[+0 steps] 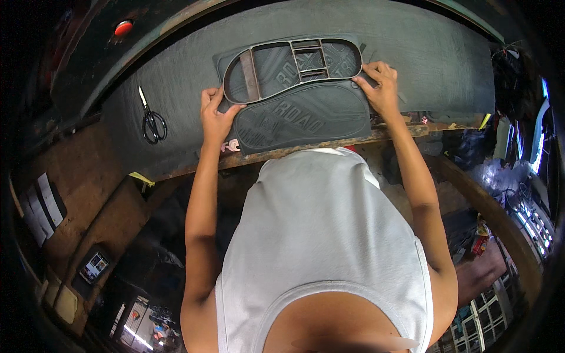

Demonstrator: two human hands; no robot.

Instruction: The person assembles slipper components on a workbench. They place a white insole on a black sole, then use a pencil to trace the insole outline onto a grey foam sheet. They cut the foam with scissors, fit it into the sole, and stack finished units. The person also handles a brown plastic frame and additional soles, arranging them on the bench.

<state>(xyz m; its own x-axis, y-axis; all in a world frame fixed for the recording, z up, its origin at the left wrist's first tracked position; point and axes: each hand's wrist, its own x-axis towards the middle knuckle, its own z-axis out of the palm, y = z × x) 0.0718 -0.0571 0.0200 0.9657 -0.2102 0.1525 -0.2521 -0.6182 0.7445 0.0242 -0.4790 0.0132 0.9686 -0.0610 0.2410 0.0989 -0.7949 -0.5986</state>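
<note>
Both-sided, hands at die edges

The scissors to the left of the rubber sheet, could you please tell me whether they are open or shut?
Shut: the scissors lie flat on the dark work surface, blades together forming one point.

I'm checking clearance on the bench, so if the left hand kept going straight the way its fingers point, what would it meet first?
The left hand points up and right, fingertips already against the sole-shaped metal cutting frame on the dark rubber sheet. It would meet that frame's rounded end first; the scissors lie off to its left.
</note>
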